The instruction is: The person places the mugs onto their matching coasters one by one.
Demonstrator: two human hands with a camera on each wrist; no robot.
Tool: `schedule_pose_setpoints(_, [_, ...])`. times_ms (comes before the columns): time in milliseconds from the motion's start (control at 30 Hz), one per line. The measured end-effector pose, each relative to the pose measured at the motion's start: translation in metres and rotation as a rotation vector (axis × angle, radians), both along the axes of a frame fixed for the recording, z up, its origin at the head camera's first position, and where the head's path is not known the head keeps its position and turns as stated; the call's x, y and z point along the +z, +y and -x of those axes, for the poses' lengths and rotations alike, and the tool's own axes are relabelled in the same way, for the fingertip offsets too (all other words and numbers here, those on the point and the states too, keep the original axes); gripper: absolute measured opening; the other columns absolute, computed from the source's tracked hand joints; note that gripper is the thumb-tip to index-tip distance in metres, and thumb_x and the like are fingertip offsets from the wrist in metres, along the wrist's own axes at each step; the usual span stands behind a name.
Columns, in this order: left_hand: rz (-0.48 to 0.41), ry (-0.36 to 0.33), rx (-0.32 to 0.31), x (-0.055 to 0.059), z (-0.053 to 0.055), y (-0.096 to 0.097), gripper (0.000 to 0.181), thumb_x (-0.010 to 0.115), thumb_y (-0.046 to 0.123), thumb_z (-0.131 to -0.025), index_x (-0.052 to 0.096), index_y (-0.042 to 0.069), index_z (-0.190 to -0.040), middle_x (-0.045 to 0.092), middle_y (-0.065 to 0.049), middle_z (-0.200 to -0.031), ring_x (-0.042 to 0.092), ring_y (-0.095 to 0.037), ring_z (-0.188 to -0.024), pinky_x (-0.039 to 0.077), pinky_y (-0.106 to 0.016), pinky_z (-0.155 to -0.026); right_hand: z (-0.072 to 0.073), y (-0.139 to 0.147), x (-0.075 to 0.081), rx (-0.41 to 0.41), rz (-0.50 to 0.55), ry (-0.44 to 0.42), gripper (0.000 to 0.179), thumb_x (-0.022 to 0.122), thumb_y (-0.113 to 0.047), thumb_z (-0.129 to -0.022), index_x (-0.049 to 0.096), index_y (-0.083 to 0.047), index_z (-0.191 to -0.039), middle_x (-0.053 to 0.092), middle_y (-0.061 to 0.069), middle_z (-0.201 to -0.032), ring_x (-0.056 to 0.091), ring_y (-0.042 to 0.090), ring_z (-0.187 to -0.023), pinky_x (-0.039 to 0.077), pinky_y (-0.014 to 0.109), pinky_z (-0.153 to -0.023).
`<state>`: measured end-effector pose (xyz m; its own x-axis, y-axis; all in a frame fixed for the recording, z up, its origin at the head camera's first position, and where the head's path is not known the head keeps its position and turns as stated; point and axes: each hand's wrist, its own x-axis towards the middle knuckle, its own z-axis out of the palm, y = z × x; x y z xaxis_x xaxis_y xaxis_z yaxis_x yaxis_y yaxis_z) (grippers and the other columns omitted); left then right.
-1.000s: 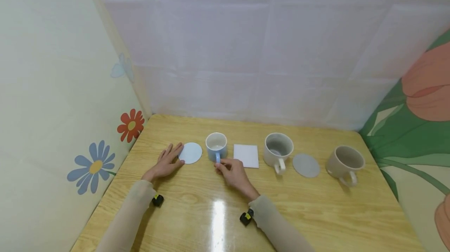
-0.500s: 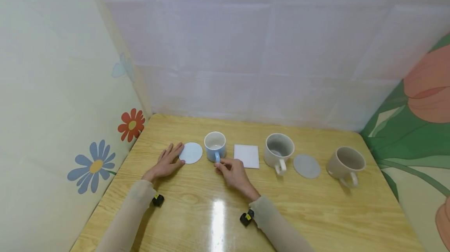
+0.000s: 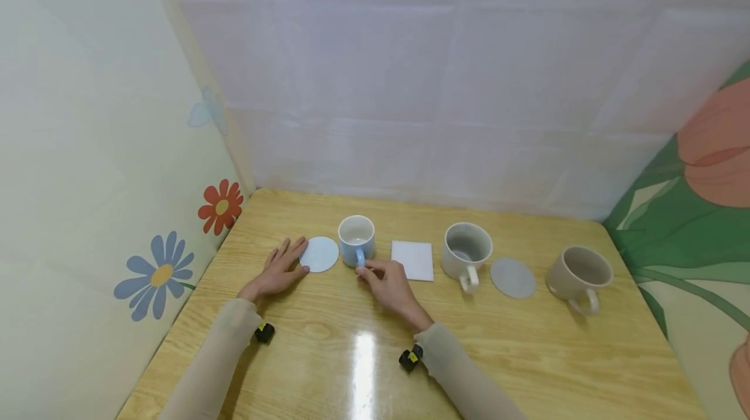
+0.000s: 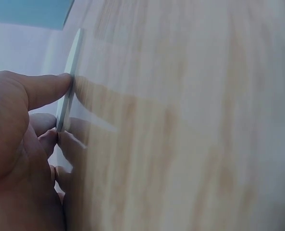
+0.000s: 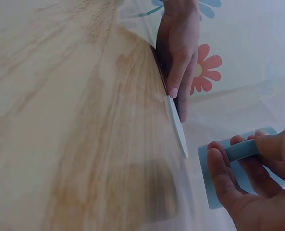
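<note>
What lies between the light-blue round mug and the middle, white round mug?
A flat white square coaster lies there, as the head view shows.

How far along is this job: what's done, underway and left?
Done: the right hand grips the blue mug by its handle. Underway: the mug looks raised off the table, beside the blue coaster that the left hand touches. Remaining, probably: setting it down there, then perhaps the white mug and beige mug, since the square coaster and grey coaster are bare too.
</note>
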<state>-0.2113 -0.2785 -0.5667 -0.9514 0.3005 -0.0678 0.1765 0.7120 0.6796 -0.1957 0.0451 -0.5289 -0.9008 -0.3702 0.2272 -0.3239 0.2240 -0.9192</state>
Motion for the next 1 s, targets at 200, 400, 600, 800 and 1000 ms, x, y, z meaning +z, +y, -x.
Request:
schedule_pose_setpoints(200, [0.002, 0.006, -0.002, -0.001, 0.001, 0.000, 0.075, 0.059, 0.031, -0.110, 0.023, 0.005, -0.170, 0.014, -0.018, -0.179, -0.006, -0.048, -0.165, -0.009, -0.069, -0.129, 0.000, 0.000, 0.004, 0.020, -0.009, -0.043, 0.020, 0.070, -0.012, -0.104, 0.081, 0.004, -0.109, 0.081, 0.022, -0.097, 0.078, 0.040, -0.089, 0.060, 0.018, -0.077])
schedule_pose_setpoints(400, [-0.006, 0.002, -0.005, -0.003, 0.003, -0.002, 0.075, 0.059, 0.033, -0.110, 0.023, 0.006, -0.170, 0.014, -0.018, -0.179, -0.006, -0.048, -0.165, -0.009, -0.069, -0.128, 0.000, -0.003, 0.007, 0.042, 0.015, -0.049, 0.023, 0.069, -0.013, -0.105, 0.079, 0.007, -0.113, 0.080, 0.024, -0.098, 0.078, 0.043, -0.091, 0.061, 0.020, -0.078])
schedule_pose_setpoints(600, [-0.004, -0.005, -0.009, -0.006, 0.006, -0.002, 0.076, 0.059, 0.036, -0.110, 0.023, 0.007, -0.170, 0.013, -0.017, -0.180, -0.007, -0.048, -0.165, -0.010, -0.069, -0.129, 0.002, -0.006, 0.009, 0.050, 0.046, -0.018, 0.020, 0.070, -0.012, -0.104, 0.081, 0.003, -0.110, 0.080, 0.025, -0.099, 0.078, 0.043, -0.091, 0.067, 0.033, -0.082])
schedule_pose_setpoints(800, [-0.016, -0.003, -0.012, -0.004, 0.006, -0.001, 0.076, 0.059, 0.036, -0.109, 0.023, 0.007, -0.170, 0.013, -0.017, -0.180, -0.007, -0.048, -0.165, -0.010, -0.069, -0.129, 0.004, -0.008, 0.013, 0.053, 0.042, -0.013, 0.020, 0.070, -0.010, -0.103, 0.080, 0.004, -0.113, 0.080, 0.025, -0.100, 0.078, 0.042, -0.092, 0.067, 0.034, -0.084])
schedule_pose_setpoints(1000, [-0.003, 0.011, 0.000, -0.002, 0.002, -0.002, 0.075, 0.059, 0.034, -0.109, 0.025, 0.005, -0.169, 0.015, -0.019, -0.179, -0.005, -0.050, -0.164, -0.009, -0.070, -0.128, 0.007, -0.015, 0.016, 0.104, 0.076, -0.026, 0.024, 0.068, -0.007, -0.104, 0.076, 0.011, -0.117, 0.077, 0.032, -0.102, 0.076, 0.050, -0.094, 0.067, 0.049, -0.086])
